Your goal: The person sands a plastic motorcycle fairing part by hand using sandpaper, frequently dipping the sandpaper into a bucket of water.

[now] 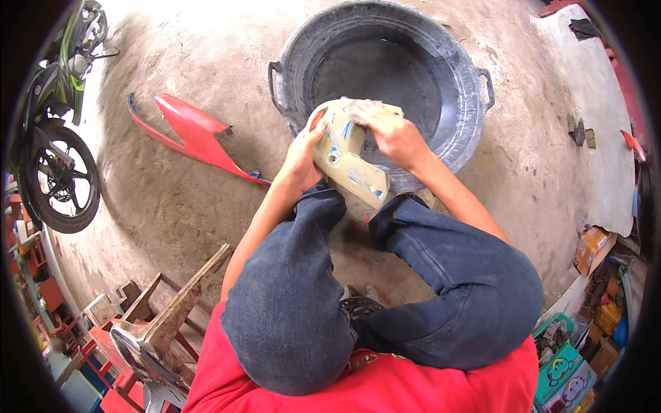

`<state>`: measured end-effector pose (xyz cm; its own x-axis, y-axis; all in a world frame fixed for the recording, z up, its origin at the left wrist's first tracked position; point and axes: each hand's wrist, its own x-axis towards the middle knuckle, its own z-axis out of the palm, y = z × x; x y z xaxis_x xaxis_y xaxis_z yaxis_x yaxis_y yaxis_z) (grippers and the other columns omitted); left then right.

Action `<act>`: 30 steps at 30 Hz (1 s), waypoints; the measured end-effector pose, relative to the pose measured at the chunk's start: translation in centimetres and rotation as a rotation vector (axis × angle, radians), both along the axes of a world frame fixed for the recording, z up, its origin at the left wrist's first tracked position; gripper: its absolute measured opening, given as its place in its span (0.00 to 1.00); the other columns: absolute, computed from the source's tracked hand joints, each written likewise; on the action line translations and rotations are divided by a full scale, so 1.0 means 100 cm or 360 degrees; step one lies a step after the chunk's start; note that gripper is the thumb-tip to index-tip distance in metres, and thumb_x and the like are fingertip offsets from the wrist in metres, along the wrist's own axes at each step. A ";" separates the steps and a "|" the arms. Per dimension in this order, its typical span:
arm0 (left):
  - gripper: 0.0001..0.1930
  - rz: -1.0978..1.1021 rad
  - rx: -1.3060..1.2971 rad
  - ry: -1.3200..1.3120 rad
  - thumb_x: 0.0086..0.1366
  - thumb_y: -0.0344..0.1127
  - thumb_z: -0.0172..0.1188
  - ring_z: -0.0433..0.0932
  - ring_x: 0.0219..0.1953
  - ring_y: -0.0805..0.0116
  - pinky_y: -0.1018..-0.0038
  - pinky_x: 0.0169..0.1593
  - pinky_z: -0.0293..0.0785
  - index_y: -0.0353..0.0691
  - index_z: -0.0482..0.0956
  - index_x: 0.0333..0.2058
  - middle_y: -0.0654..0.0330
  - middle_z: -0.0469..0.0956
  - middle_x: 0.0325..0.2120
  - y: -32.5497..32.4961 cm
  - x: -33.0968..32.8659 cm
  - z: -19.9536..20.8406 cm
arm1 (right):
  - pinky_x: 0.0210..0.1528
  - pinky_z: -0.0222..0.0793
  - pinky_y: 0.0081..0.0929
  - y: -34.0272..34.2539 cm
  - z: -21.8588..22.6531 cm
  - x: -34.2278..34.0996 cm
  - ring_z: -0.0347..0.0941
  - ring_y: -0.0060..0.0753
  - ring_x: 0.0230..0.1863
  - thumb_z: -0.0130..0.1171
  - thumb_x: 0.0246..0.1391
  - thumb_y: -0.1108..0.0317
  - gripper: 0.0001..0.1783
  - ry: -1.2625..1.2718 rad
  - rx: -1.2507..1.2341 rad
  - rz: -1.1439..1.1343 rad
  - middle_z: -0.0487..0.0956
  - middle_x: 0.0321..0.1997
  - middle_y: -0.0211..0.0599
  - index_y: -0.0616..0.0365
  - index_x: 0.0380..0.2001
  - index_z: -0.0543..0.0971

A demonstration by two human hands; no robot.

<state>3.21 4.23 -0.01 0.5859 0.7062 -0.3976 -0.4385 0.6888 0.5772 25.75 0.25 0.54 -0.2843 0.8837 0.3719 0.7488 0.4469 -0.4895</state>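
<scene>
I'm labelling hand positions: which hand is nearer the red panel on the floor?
Left. The left hand is right of the red panel; the right hand is farther right, at the cream part.

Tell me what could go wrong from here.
The beige panel is held up by the near side of the tub; if the left hand lost its grip, the panel could drop and strike the rim.

Blue patches show on the panel, so hard pressure from the right hand might mark it further.

The red panel lies loose on the floor, where a foot might crack it.
</scene>
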 end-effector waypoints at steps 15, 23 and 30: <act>0.28 -0.0040 -0.0026 -0.0006 0.75 0.37 0.54 0.71 0.68 0.60 0.60 0.71 0.67 0.37 0.64 0.71 0.55 0.71 0.67 -0.002 -0.003 -0.007 | 0.67 0.72 0.41 -0.008 0.008 -0.018 0.79 0.46 0.63 0.60 0.56 0.75 0.20 -0.0092 -0.0019 0.0081 0.83 0.58 0.46 0.57 0.53 0.84; 0.29 -0.0054 -0.0009 0.0003 0.75 0.38 0.55 0.70 0.68 0.61 0.61 0.71 0.66 0.38 0.64 0.71 0.56 0.71 0.67 -0.005 -0.003 -0.007 | 0.66 0.73 0.41 -0.007 0.001 -0.019 0.80 0.46 0.61 0.60 0.56 0.74 0.20 -0.0097 -0.0017 0.0093 0.84 0.58 0.48 0.57 0.53 0.84; 0.29 -0.0050 -0.0026 0.0044 0.75 0.38 0.55 0.71 0.68 0.60 0.61 0.71 0.66 0.38 0.64 0.71 0.56 0.71 0.67 -0.004 -0.007 -0.006 | 0.63 0.76 0.40 -0.009 0.003 -0.030 0.81 0.46 0.60 0.59 0.56 0.72 0.20 -0.0176 0.0093 0.0053 0.84 0.57 0.47 0.57 0.53 0.84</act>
<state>2.51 3.81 -0.57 0.5964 0.6810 -0.4249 -0.4007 0.7112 0.5775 22.75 -0.69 0.81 -0.3552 0.8509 0.3871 0.7812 0.4976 -0.3769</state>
